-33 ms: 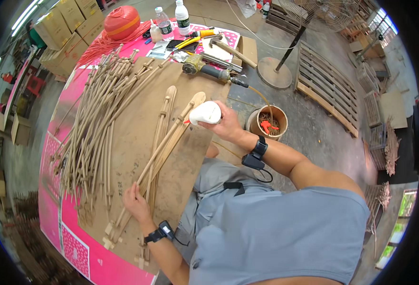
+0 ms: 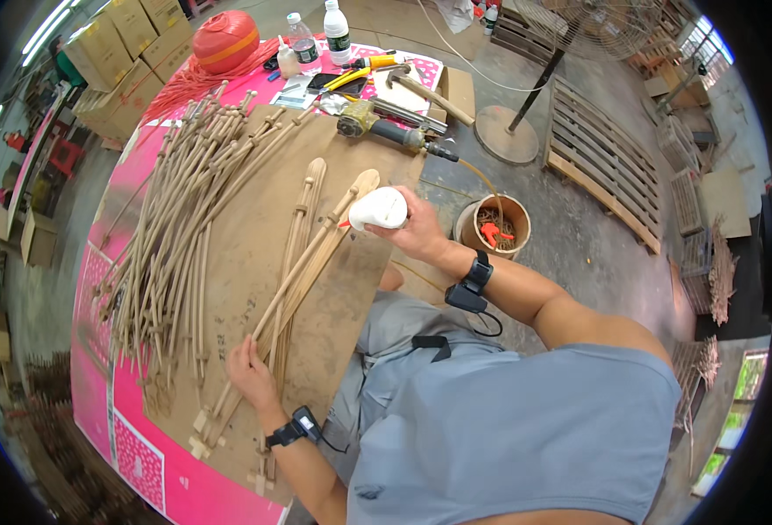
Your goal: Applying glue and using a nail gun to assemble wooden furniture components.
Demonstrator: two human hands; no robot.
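In my right hand (image 2: 418,227) is a white squeeze bottle (image 2: 380,208), tipped so that its red nozzle points left. The nozzle is close to the upper end of a slim wooden rod (image 2: 301,267); whether it touches I cannot tell. The fingers of my left hand (image 2: 251,371) close on the lower part of this rod. Under and beside the rod lie wooden strips with rounded ends (image 2: 368,180), and a similar bundle (image 2: 315,169) rests just to their left. To the left spreads a big pile of knobbed wooden rods (image 2: 163,236).
A brown board (image 2: 228,302) covers the pink tabletop (image 2: 145,398). Toward the back lie an air tool (image 2: 384,129) with a hose, a hammer (image 2: 434,94), bottles (image 2: 337,37) and red twine (image 2: 225,42). A bucket (image 2: 517,219), fan stand (image 2: 506,134) and pallet (image 2: 605,153) stand right.
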